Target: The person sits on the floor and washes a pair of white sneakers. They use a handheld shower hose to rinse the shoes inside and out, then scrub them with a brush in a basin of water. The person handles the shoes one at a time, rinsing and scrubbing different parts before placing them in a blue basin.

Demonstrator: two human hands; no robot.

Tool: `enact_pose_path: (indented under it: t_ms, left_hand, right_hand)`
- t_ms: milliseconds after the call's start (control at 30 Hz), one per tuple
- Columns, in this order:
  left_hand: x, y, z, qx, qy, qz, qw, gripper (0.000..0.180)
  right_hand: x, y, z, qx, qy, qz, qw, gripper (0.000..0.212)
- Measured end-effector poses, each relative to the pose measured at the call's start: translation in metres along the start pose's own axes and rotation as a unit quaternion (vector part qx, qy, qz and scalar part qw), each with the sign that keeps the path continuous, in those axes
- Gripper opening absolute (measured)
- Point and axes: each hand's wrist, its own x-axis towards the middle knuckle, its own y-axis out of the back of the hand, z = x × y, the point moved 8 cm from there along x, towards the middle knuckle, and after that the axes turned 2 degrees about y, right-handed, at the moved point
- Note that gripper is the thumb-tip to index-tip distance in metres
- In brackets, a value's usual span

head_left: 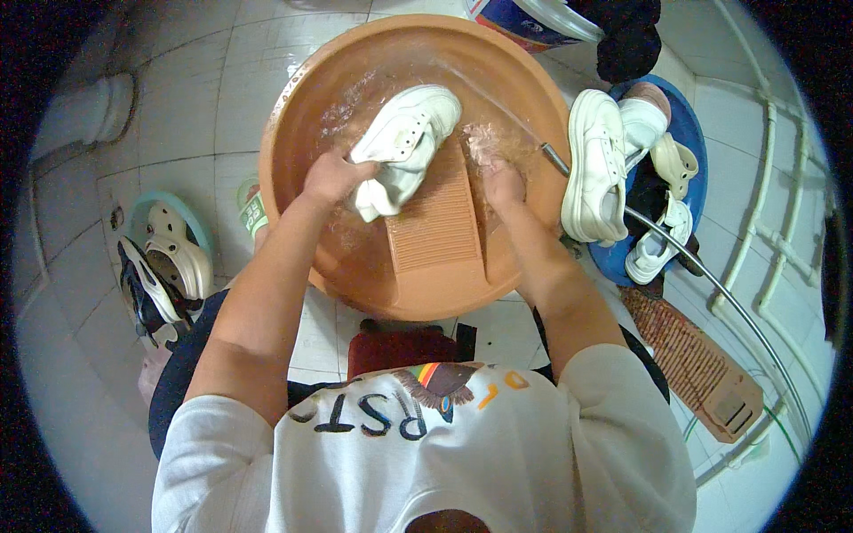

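A white lace-up shoe (413, 129), its laces out, is tilted over the water in a large orange-brown basin (269, 169). My left hand (336, 178) grips it by the heel end, fingers closed round the soft upper. My right hand (500, 180) is at the water to the right of the basin's built-in ribbed washboard (435, 231). Splashing water hides its fingers, so I cannot tell whether they hold anything. From the right rim, a metal hose nozzle (555, 159) sends a thin jet across the basin toward the upper left.
White sneakers (595, 169) lean by the basin's right rim, beside a blue basin (697, 151) of more shoes. A flexible metal hose (711, 271) runs past a brown washboard (693, 364). Left are clogs (178, 249) and a dark shoe (147, 284). A bucket (524, 22) stands behind.
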Motion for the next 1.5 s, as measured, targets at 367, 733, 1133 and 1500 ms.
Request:
enact_pose_path:
  t_ms: [367,733,1133,1500]
  left_hand:
    - [-0.021,-0.006,0.032,0.314,-0.084,0.090,0.942,0.093]
    - [-0.006,-0.009,0.019,0.219,-0.096,0.101,0.966,0.092]
    - [-0.014,-0.016,0.027,0.185,-0.059,0.081,0.978,0.069]
    - [-0.024,-0.032,0.039,0.212,-0.054,0.103,0.970,0.065]
  right_hand:
    - [-0.017,0.029,-0.077,0.203,0.042,0.102,0.973,0.035]
    - [-0.021,0.045,-0.179,-0.067,0.251,0.001,0.966,0.043]
    - [0.006,0.042,-0.099,0.089,-0.020,0.040,0.995,0.032]
    - [0.005,0.015,-0.062,0.216,-0.058,0.004,0.975,0.035]
